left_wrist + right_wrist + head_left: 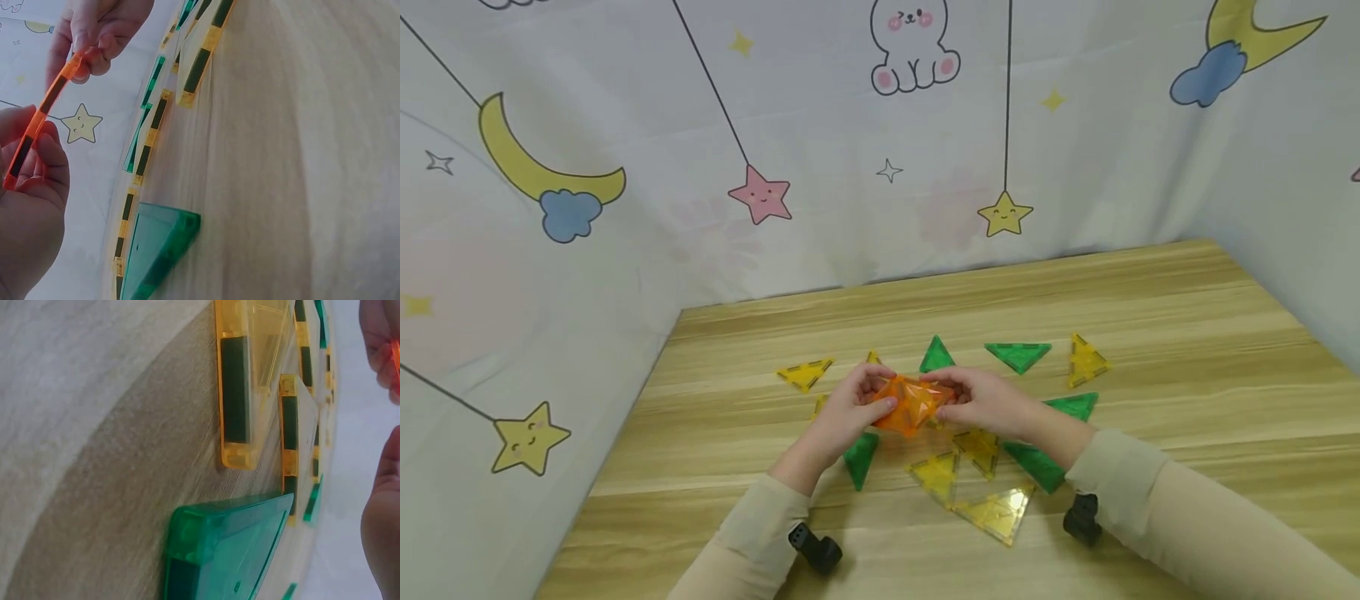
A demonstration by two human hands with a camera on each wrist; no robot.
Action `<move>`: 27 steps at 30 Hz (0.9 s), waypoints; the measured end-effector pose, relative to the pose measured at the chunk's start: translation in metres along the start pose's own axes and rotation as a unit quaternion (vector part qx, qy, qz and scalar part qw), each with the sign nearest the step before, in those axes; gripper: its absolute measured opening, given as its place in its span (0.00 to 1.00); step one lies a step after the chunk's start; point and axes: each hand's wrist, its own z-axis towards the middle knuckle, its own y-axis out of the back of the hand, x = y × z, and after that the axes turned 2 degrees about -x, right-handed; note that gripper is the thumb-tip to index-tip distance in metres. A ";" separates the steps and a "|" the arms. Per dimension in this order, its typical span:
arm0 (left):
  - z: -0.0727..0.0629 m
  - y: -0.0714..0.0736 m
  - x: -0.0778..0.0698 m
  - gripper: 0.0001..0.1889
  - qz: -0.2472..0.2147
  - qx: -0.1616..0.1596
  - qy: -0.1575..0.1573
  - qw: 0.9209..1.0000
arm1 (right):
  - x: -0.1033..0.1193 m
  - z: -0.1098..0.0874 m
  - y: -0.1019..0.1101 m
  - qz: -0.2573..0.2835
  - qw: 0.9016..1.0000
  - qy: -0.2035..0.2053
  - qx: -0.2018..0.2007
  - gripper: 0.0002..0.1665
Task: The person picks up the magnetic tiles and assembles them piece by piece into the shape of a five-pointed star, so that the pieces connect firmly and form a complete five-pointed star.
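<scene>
An orange see-through magnetic tile [913,405] is held up over the table between both hands. My left hand [852,407] pinches its left end, thumb on the near face and fingers behind. At the right end my right hand [983,403] grips it the same way. Seen edge-on in the left wrist view, the orange tile [41,119] shows dark strips along its rim, with the left hand [37,206] below and the right hand [103,34] above. Whether it is one tile or several put together, I cannot tell.
Yellow triangle tiles [1000,510] and green triangle tiles [1018,356] lie flat on the wooden table [715,450] around and beneath the hands. A green tile [1039,465] lies partly under the right forearm. A patterned white cloth [850,233] hangs behind the table.
</scene>
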 end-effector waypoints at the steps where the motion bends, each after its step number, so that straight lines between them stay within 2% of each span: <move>1: 0.000 0.000 0.000 0.17 0.002 -0.001 0.000 1.000 | 0.000 0.000 0.000 0.000 1.000 -0.002 -0.001 0.28; 11: 0.002 0.000 0.003 0.18 0.022 0.021 -0.007 1.000 | 0.004 0.002 0.000 -0.042 0.999 -0.002 0.020 0.28; 14: -0.001 0.002 0.006 0.17 0.022 0.017 -0.009 1.000 | 0.003 0.003 0.003 -0.039 0.999 -0.007 0.033 0.30; 18: -0.007 0.006 0.011 0.16 0.032 0.011 0.002 0.999 | 0.000 0.006 0.008 -0.067 0.996 -0.015 0.050 0.31; 22: -0.013 0.010 0.017 0.17 0.045 0.026 0.015 0.999 | -0.006 0.011 0.011 -0.153 0.986 -0.006 0.060 0.32; 27: -0.019 0.012 0.023 0.18 0.039 0.047 0.012 0.998 | -0.011 0.017 0.011 -0.241 0.968 -0.006 0.066 0.35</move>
